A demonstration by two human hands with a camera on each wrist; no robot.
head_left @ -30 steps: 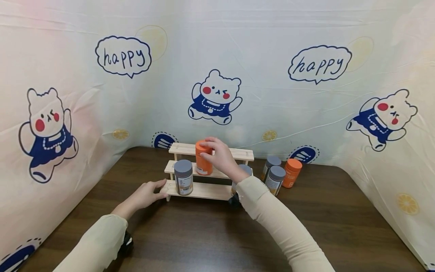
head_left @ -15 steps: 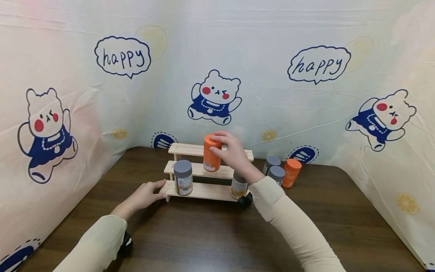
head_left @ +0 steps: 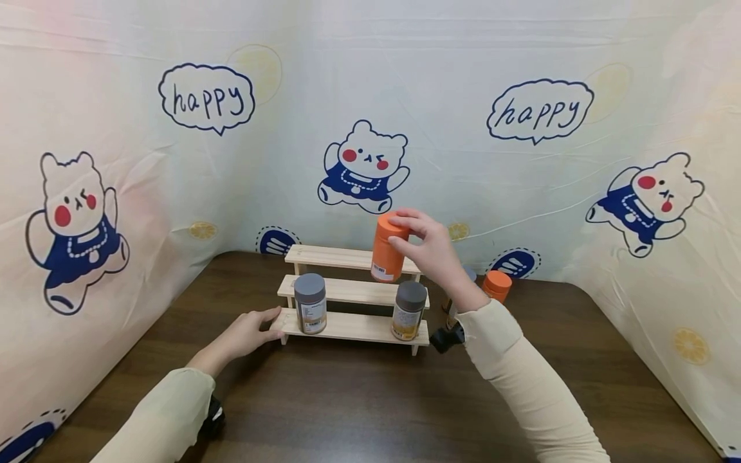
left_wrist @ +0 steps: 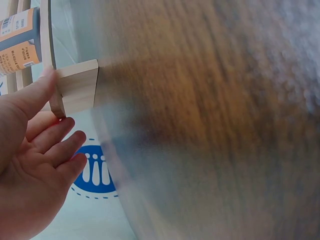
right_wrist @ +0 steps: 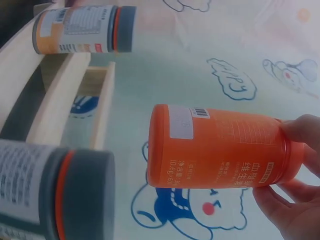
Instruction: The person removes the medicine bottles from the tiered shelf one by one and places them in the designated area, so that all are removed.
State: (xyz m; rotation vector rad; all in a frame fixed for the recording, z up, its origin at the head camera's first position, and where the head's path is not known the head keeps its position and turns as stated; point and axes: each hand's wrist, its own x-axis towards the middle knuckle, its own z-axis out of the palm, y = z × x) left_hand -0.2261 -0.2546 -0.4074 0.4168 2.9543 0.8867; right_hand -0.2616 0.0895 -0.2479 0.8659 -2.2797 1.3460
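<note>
My right hand [head_left: 431, 251] pinches an orange supplement bottle [head_left: 386, 254] by its cap and holds it upright, slightly tilted, in front of the shelf's top step. In the right wrist view, the white label and printing on the bottle [right_wrist: 220, 145] show, and its base hangs free. My left hand [head_left: 247, 331] pinches the left end of the bottom step of a three-step wooden shelf [head_left: 356, 326]; the left wrist view has thumb and fingers at the board's end [left_wrist: 80, 82]. On that bottom step stand two grey-lidded jars, one left [head_left: 311, 305] and one right [head_left: 408, 312].
Right of the shelf, another orange bottle [head_left: 498, 284] stands on the dark wooden table [head_left: 359, 399], partly behind my right forearm. Beside it, grey-lidded jars [head_left: 470, 274] are mostly hidden by that arm. A printed cloth [head_left: 370, 77] hangs around the table's back and sides.
My right hand has lifted the orange bottle up and carried it right, away from the middle of the shelf. The left hand stays at the shelf's end.
</note>
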